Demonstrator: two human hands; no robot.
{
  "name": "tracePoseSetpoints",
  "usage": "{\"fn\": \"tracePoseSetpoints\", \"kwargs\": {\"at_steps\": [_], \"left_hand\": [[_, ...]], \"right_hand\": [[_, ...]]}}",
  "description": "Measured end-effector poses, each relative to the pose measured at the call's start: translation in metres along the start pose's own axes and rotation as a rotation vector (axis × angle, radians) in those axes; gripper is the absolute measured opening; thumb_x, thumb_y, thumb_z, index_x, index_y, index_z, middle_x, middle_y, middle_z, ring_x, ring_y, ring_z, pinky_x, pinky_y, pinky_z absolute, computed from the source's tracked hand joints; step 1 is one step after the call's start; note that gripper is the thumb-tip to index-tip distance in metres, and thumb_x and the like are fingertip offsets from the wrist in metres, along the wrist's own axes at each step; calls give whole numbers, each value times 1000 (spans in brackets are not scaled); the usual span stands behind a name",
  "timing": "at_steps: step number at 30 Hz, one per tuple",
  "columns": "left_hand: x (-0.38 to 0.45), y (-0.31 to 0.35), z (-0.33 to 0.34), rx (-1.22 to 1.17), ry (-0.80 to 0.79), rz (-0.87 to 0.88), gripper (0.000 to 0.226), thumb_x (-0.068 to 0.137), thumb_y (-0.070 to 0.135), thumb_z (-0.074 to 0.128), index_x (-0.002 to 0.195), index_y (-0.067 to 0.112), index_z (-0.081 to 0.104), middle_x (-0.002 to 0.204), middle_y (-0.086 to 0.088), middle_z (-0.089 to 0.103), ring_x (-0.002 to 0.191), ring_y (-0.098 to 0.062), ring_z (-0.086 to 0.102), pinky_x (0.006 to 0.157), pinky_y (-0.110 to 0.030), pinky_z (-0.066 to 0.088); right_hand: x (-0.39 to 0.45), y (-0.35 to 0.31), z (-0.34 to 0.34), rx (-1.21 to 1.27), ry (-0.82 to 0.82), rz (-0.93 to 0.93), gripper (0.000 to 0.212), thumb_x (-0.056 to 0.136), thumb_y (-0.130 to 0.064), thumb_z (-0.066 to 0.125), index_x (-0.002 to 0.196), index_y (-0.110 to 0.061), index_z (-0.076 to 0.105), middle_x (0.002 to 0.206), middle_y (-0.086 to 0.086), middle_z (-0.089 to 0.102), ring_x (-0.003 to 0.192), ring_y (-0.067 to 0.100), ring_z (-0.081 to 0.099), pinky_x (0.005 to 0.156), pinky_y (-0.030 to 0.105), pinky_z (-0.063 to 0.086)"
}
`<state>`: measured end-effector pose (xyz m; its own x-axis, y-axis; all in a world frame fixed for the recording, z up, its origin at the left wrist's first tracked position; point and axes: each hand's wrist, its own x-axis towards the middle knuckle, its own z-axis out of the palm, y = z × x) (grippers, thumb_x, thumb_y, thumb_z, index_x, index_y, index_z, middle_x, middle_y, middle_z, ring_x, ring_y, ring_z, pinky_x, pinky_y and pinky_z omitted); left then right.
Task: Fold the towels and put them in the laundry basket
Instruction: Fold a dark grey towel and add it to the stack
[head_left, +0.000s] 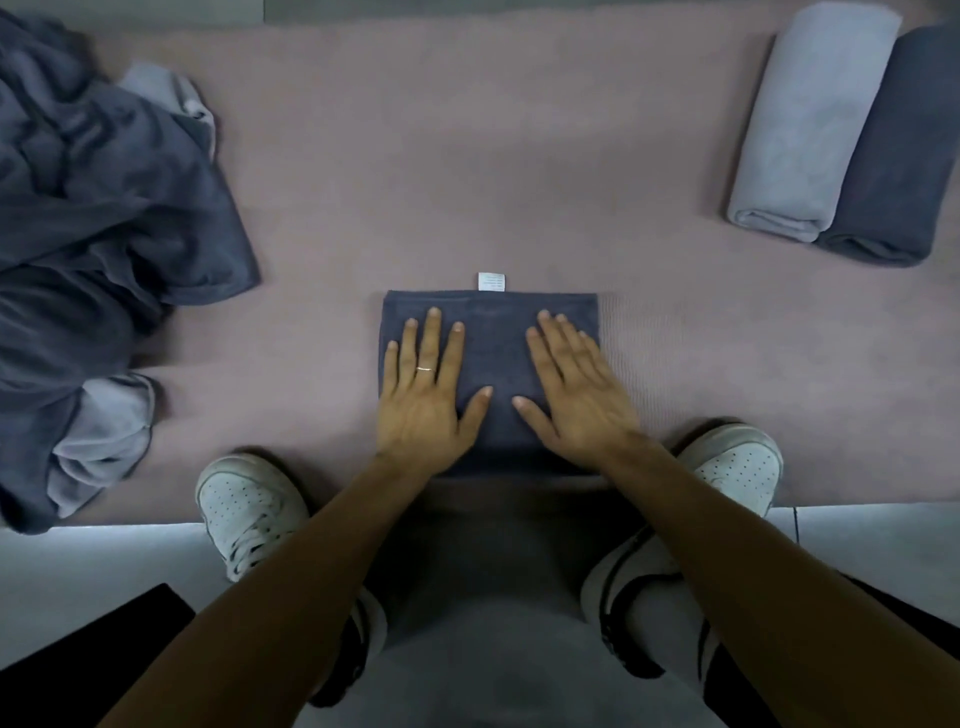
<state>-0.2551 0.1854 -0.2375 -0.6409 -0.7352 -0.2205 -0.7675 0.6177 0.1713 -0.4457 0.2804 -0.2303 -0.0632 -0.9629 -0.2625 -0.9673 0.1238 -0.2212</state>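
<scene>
Dark navy cloth, a folded towel (491, 364), lies flat on a dusty pink mat (467, 182) directly under both hands. In the head view, the only one, the left hand (423, 400) rests palm down on the towel's left half, fingers straight and slightly spread, a thin ring (424, 368) on one finger. The right hand (576, 395) lies flat on the right half, its fingers straight and close together, reaching to the towel's right edge. Neither hand grasps anything; both simply press on the cloth. A small white label (492, 281) sticks out from the towel's far edge, just beyond the fingertips and between the two hands.

Far to the left of the left hand sprawls a rumpled pile of unfolded towels (98, 208), mostly dark navy with pale grey cloth showing at its far and near ends. Beyond and well to the right of the right hand, two rolled towels lie side by side and touching: a light grey towel (810, 119) and a dark navy rolled towel (893, 150) on its right. Nearer than the hands, two white shoes (249, 504) sit at the mat's near edge, one outside each forearm, where pale floor (104, 561) begins. No laundry basket can be seen.
</scene>
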Motion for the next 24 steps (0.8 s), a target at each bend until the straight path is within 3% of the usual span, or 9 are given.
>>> {"fn": "tracePoseSetpoints", "kwargs": {"at_steps": [4,7,12,17,21,24], "left_hand": [[6,-16,-8,47,-37,-104,83,93,66,19,155,17,-2,162,-11,-7,149,-29,-6,120,-48,-3],[10,-13,-14,98,-54,-85,81,93,63,16,155,13,-1,162,-14,-6,149,-30,-5,118,-48,-10],[27,4,-16,77,-86,163,74,94,54,21,155,15,5,163,-9,-1,149,-29,-3,119,-47,-7],[33,-22,-26,71,-101,10,79,94,60,15,155,11,4,163,-7,0,150,-24,-3,119,-47,-4],[9,-28,-33,121,-113,132,75,96,56,16,154,11,5,162,-13,-2,149,-31,-2,119,-48,-3],[-32,-27,-24,166,-116,292,71,97,51,25,154,10,13,161,-16,7,148,-33,9,120,-51,9]], "right_hand": [[7,14,-6,-14,-49,139,85,93,-64,16,154,-8,-4,162,10,-6,149,22,-6,120,37,-4],[8,9,-10,-8,-39,215,83,93,-62,14,153,-8,-7,162,11,-9,149,24,-7,120,40,-7],[22,-8,-9,-64,-49,-27,78,95,-55,18,153,-6,5,162,13,4,150,25,3,121,41,-3],[21,9,-17,-54,-81,158,81,95,-62,15,153,-10,-9,162,8,-11,149,21,-11,118,35,-13],[4,-9,-21,-32,-129,167,73,99,-53,14,153,-10,-9,161,9,-15,149,24,-13,119,39,-12],[-28,-30,-14,-26,-123,37,69,96,-50,10,155,-15,8,162,12,0,150,28,-1,121,44,-2]]}}
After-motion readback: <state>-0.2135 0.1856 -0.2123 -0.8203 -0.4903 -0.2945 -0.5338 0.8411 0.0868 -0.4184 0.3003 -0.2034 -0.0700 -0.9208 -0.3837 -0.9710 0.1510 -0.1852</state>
